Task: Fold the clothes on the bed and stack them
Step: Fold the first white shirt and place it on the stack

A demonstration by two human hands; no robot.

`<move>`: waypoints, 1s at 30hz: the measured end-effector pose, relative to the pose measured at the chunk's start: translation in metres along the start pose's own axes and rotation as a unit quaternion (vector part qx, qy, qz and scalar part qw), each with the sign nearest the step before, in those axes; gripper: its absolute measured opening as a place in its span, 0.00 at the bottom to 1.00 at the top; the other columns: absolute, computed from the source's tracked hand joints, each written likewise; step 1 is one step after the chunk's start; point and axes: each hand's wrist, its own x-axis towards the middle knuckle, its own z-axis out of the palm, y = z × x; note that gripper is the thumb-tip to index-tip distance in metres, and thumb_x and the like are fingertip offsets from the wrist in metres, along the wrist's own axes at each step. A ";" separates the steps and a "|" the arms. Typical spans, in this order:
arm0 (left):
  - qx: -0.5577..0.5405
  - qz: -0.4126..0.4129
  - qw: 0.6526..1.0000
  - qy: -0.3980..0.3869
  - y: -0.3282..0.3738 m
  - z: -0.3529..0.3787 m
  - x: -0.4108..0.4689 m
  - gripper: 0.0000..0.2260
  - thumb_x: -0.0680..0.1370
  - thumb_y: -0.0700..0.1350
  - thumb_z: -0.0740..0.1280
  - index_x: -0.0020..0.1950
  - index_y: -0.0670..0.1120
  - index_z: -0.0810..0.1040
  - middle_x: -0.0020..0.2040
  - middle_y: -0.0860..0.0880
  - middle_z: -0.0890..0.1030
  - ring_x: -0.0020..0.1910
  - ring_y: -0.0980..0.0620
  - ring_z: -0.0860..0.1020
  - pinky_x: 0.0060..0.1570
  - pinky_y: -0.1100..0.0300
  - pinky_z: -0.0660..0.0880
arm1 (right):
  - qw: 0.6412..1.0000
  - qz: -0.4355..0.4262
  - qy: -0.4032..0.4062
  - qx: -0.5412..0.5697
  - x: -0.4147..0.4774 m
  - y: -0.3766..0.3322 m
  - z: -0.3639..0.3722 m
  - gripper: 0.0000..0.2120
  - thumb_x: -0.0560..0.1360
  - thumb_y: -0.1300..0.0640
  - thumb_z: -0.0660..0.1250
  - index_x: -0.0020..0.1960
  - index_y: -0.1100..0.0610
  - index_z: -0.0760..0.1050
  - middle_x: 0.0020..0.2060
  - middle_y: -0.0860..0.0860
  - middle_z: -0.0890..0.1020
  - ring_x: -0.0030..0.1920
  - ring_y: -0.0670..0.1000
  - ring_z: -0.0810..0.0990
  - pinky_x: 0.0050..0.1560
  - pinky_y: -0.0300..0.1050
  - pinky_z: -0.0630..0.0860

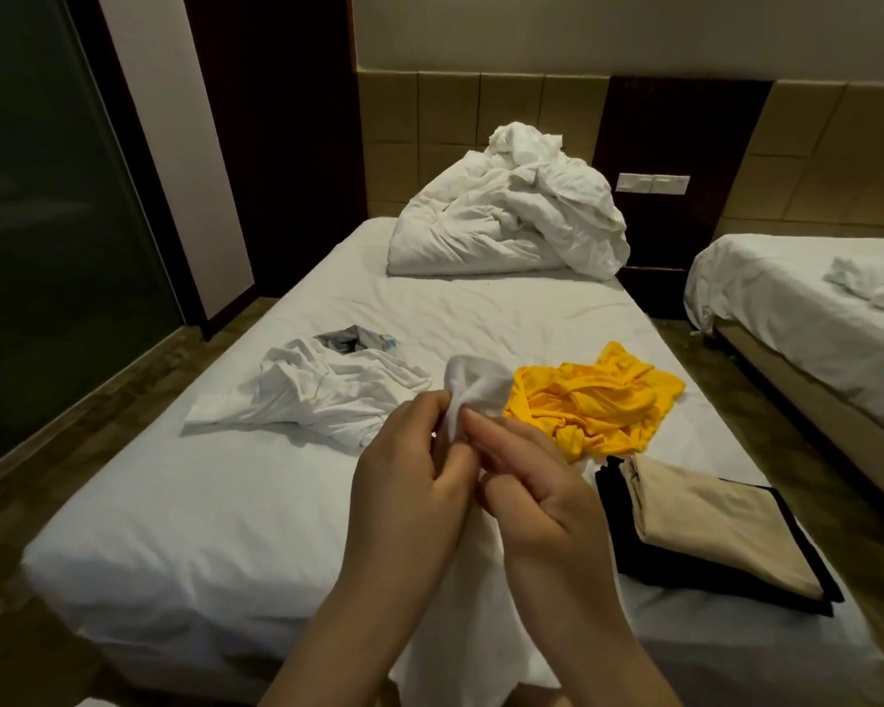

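- The left hand [414, 464] and the right hand [537, 489] both pinched a white garment [475, 390] above the bed [215, 512].
- A crumpled yellow garment [595, 405] lay just behind it.
- A folded beige garment [705, 528] lay on a black garment [621, 528].

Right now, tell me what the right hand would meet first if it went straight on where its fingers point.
The right hand points up-left into the white fabric garment it pinches; just beyond is probably the left hand, though depth is unclear.
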 end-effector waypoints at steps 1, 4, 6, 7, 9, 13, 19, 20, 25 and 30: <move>-0.006 0.001 1.000 0.002 0.001 -0.002 0.004 0.05 0.72 0.49 0.59 0.43 0.54 0.74 0.40 0.55 0.78 0.41 0.58 0.75 0.42 0.58 0.74 | 1.000 -0.019 0.002 -0.008 0.004 -0.002 0.000 0.16 0.66 0.51 0.59 0.51 0.39 0.77 0.54 0.34 0.77 0.56 0.37 0.76 0.55 0.29 0.71; -0.051 -0.012 0.998 -0.016 0.011 -0.010 0.023 0.07 0.70 0.49 0.57 0.41 0.57 0.73 0.41 0.54 0.79 0.42 0.58 0.76 0.47 0.52 0.77 | 0.991 -0.091 0.028 -0.089 0.023 -0.008 -0.007 0.13 0.70 0.45 0.60 0.52 0.42 0.77 0.50 0.39 0.79 0.55 0.39 0.76 0.54 0.32 0.71; -0.094 -0.006 0.995 -0.036 0.027 -0.019 0.041 0.09 0.70 0.48 0.57 0.41 0.54 0.76 0.40 0.52 0.80 0.42 0.58 0.77 0.48 0.51 0.77 | 0.978 -0.124 0.047 -0.164 0.044 -0.020 -0.017 0.13 0.70 0.39 0.60 0.52 0.40 0.72 0.51 0.36 0.75 0.56 0.37 0.72 0.55 0.29 0.66; -0.110 0.011 0.992 -0.053 0.037 -0.026 0.051 0.09 0.70 0.48 0.57 0.42 0.53 0.77 0.41 0.52 0.80 0.41 0.58 0.77 0.47 0.54 0.77 | 0.971 -0.137 0.051 -0.189 0.058 -0.031 -0.023 0.15 0.68 0.36 0.60 0.54 0.38 0.68 0.53 0.35 0.72 0.58 0.35 0.69 0.56 0.26 0.63; -0.134 0.059 0.984 -0.099 0.062 -0.042 0.070 0.10 0.71 0.47 0.58 0.43 0.50 0.79 0.42 0.54 0.80 0.40 0.59 0.78 0.44 0.59 0.76 | 0.960 -0.171 0.023 -0.220 0.091 -0.056 -0.035 0.21 0.66 0.33 0.59 0.57 0.36 0.63 0.56 0.35 0.69 0.59 0.35 0.65 0.59 0.23 0.59; -0.183 0.077 0.970 -0.137 0.107 -0.070 0.119 0.10 0.77 0.39 0.60 0.43 0.46 0.80 0.35 0.54 0.79 0.37 0.58 0.77 0.39 0.63 0.74 | 0.960 -0.153 -0.101 -0.211 0.156 -0.117 -0.053 0.16 0.70 0.33 0.62 0.47 0.43 0.76 0.43 0.40 0.80 0.47 0.41 0.78 0.49 0.37 0.73; -0.174 0.096 0.972 -0.126 0.170 -0.103 0.171 0.10 0.77 0.36 0.59 0.55 0.35 0.76 0.44 0.41 0.74 0.43 0.46 0.70 0.42 0.54 0.66 | 0.983 -0.111 -0.096 -0.110 0.205 -0.185 -0.062 0.13 0.77 0.47 0.62 0.51 0.54 0.80 0.45 0.50 0.84 0.48 0.50 0.82 0.53 0.48 0.76; -0.162 0.107 0.974 -0.118 0.179 -0.109 0.174 0.10 0.77 0.37 0.60 0.55 0.35 0.76 0.45 0.40 0.74 0.43 0.45 0.70 0.44 0.53 0.66 | 0.983 -0.115 -0.101 -0.102 0.208 -0.197 -0.062 0.13 0.77 0.48 0.62 0.51 0.55 0.80 0.46 0.52 0.84 0.49 0.52 0.82 0.53 0.49 0.76; -0.149 0.133 0.973 -0.116 0.203 -0.128 0.176 0.07 0.78 0.37 0.60 0.53 0.46 0.73 0.46 0.46 0.78 0.46 0.48 0.77 0.51 0.54 0.75 | 0.979 -0.140 -0.098 -0.115 0.212 -0.240 -0.065 0.14 0.74 0.49 0.67 0.49 0.60 0.81 0.45 0.57 0.84 0.46 0.55 0.83 0.48 0.48 0.79; -0.076 0.148 0.981 -0.096 0.196 -0.134 0.173 0.06 0.76 0.45 0.66 0.51 0.50 0.73 0.45 0.48 0.78 0.45 0.47 0.79 0.51 0.52 0.77 | 0.970 -0.155 -0.083 -0.167 0.217 -0.253 -0.068 0.10 0.75 0.50 0.67 0.48 0.57 0.79 0.39 0.50 0.81 0.35 0.44 0.79 0.29 0.29 0.74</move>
